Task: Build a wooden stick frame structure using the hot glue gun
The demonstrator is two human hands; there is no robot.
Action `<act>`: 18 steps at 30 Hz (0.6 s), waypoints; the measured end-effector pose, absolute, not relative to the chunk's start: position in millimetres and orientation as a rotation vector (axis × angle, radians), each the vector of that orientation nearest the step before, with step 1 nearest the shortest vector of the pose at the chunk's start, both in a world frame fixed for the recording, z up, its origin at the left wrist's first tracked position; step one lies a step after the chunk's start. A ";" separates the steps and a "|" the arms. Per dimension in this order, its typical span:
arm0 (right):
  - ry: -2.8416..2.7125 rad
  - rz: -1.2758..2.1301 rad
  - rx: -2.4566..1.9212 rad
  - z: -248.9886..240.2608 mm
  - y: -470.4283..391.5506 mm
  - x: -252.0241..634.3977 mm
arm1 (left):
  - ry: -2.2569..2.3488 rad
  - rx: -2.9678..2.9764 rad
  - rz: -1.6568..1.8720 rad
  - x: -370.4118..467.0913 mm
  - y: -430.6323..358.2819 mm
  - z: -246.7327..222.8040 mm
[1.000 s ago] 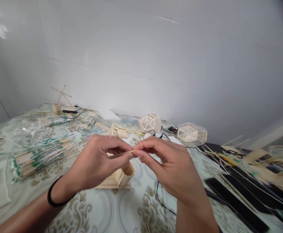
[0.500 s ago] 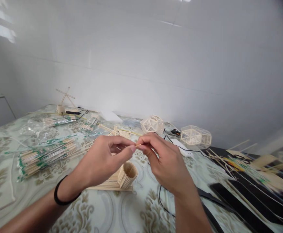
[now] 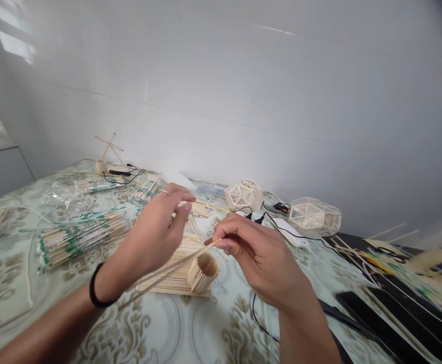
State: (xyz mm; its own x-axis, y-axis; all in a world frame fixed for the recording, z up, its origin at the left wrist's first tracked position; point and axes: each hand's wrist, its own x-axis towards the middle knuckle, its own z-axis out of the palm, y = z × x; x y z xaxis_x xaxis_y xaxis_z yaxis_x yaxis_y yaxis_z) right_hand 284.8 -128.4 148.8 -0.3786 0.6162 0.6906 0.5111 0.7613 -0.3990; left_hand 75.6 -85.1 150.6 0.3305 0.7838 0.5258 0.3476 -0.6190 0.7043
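In my right hand (image 3: 256, 250) the fingertips pinch the end of a thin wooden stick (image 3: 175, 264), which slants down to the left below my left wrist. My left hand (image 3: 163, 222) is raised just left of it, thumb and fingers apart, with nothing seen between them. Beneath the hands a round cup made of short sticks (image 3: 203, 273) stands at the right end of a flat mat of sticks (image 3: 179, 247). Another light stick rises behind the mat, near my left fingertips.
Plastic-wrapped stick bundles (image 3: 80, 237) lie at left. Two geometric stick frames (image 3: 243, 194), a white power strip (image 3: 291, 232) and black cables are at the back. Black strips (image 3: 380, 323), scissors (image 3: 389, 252) and loose sticks cover the right. A star-shaped stick piece (image 3: 109, 146) stands far left.
My hands, which met at the fingertips, have separated. The left moved up and left and opened; the right moved slightly down, and its stick now shows clearly. The view shifted slightly.
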 end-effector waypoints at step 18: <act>-1.944 0.308 -0.539 150.9 -126.6 295.2 | 0.390 1.579 0.604 69.3 -86.9 160.1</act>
State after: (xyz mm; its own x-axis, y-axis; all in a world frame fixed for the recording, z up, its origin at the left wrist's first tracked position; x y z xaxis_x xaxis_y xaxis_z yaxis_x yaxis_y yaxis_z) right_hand 295.2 -126.6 150.9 -0.3513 0.5001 0.7915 0.2312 0.8656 -0.4442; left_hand 69.3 -86.9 160.1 0.8003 0.5814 0.1465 -0.1051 -0.1045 0.9890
